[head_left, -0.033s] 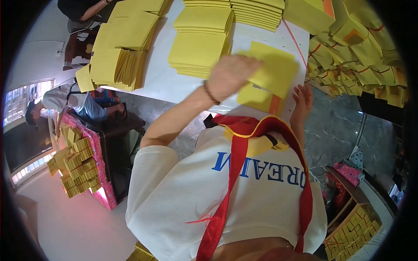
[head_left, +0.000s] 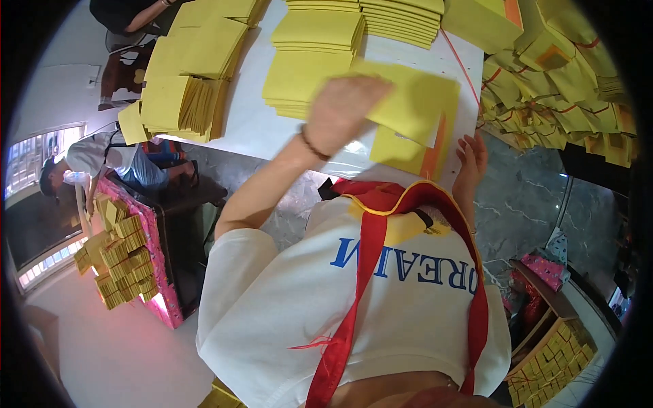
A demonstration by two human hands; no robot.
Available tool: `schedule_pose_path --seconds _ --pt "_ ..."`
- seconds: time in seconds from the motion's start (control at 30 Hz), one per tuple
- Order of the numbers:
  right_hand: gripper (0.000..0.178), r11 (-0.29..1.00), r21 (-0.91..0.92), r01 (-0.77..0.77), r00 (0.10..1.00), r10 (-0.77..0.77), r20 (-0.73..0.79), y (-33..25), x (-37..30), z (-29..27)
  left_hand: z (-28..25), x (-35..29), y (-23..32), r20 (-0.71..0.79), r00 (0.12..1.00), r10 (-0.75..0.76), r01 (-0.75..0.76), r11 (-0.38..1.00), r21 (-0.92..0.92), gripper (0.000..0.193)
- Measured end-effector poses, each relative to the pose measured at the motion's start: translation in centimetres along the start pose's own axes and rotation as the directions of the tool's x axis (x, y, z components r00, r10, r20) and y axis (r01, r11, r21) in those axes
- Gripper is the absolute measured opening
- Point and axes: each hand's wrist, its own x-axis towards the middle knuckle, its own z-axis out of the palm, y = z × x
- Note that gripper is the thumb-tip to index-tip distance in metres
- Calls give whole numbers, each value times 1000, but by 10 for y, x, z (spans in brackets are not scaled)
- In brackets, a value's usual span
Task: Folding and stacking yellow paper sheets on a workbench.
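Observation:
My left hand (head_left: 345,112), blurred by motion and with a bead bracelet at its wrist, is closed on the edge of a yellow paper sheet (head_left: 415,102). That sheet lies tilted over another yellow sheet (head_left: 396,155) with an orange strip (head_left: 432,153) along its right side. At the table's near right edge, my right hand (head_left: 471,162) rests beside the lower sheet, fingers loosely bent and apart, holding nothing. Just left of my left hand stands a stack of yellow sheets (head_left: 296,76).
More yellow stacks (head_left: 194,51) stand at the table's left, beside bare white tabletop (head_left: 248,115). Tied yellow bundles (head_left: 564,109) crowd the right side, near a yellow box (head_left: 479,24). Leftward, a person (head_left: 102,160) sits by a pink-edged table (head_left: 160,272) piled with yellow bundles.
My left hand has shifted slightly left, drawing the upper yellow sheet with it. More of the orange strip on the lower sheet shows. My right hand stays in place.

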Motion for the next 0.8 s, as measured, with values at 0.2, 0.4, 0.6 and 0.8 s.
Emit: schedule_pose_path --seconds 0.2,0.4,0.6,0.8 --pt "27 997 -71 -43 999 42 -13 10 -15 -1 -45 -66 -82 262 941 -216 84 896 436 50" --pt "26 988 -146 -50 998 57 40 8 -13 6 -36 -77 -96 367 890 -271 104 904 414 47" --pt "25 987 -158 -39 997 50 62 15 -14 1 -9 -104 -91 409 851 -330 123 882 456 55" --pt "24 935 -351 60 995 -27 98 16 -6 -5 -6 -120 -92 344 874 -344 195 896 399 70"
